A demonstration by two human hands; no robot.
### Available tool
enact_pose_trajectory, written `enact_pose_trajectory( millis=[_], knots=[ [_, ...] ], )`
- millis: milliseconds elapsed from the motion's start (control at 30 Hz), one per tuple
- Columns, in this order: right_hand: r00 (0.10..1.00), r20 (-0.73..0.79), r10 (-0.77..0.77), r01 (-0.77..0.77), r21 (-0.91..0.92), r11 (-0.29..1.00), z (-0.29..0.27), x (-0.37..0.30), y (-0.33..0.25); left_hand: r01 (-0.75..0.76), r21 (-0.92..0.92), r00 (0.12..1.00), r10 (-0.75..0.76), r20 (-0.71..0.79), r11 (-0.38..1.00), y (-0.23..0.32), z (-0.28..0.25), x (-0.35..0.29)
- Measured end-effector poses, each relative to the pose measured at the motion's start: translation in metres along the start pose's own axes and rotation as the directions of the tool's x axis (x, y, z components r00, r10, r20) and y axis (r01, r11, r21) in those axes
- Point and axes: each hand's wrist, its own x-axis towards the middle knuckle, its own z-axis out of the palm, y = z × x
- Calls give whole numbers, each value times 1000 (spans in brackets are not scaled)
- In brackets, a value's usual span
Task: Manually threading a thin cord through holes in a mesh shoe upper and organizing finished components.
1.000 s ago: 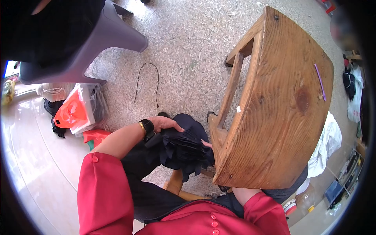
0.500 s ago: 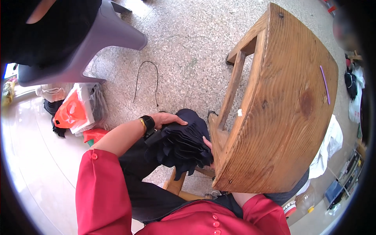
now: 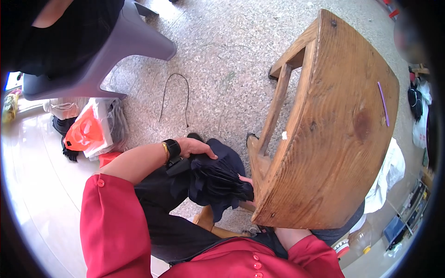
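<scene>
A thick bundle of dark navy cloth pieces (image 3: 218, 178), many layers deep, rests above my lap beside the wooden bench. My left hand (image 3: 198, 148) closes on its upper left edge, thumb lying over the top layer. On the bundle's right side, the fingers of my right hand (image 3: 247, 181) press against the layers. The bench hides most of that hand and its forearm. A dark watch (image 3: 173, 148) and a yellow bracelet are on my left wrist.
A wooden bench (image 3: 338, 129) stands close on the right, a purple stick (image 3: 383, 104) on its top. Upper left, a person in black sits on a grey plastic stool (image 3: 139, 39). Plastic bags (image 3: 88, 132) lie at left; a thin black cord (image 3: 175, 75) is on the floor.
The cloth bundle has shifted slightly down, and its layers now hang more gathered toward my right hand. My left hand and forearm have moved a little left and down with it.
</scene>
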Motion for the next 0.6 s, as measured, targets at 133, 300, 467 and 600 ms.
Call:
enact_pose_trajectory(
  millis=[133, 300, 467, 600],
  knots=[
    [1000, -5, -15, 15, -35, 999, 3, 0, -9, -44, 144, 983, 68, -170, 989, 20, 10, -11],
    [1000, -11, -5, 4, -63, 998, 7, 0, -6, -81, -1, 995, 81, 59, 997, 5, -10, 9],
    [1000, -25, -10, 8, -96, 995, 8, -1, -8, -92, -47, 995, 91, -29, 995, 22, 2, -7],
    [1000, -29, -7, 4, -125, 992, 12, -2, -8, -82, -112, 996, 85, 24, 990, 19, -5, 7]
  ],
)
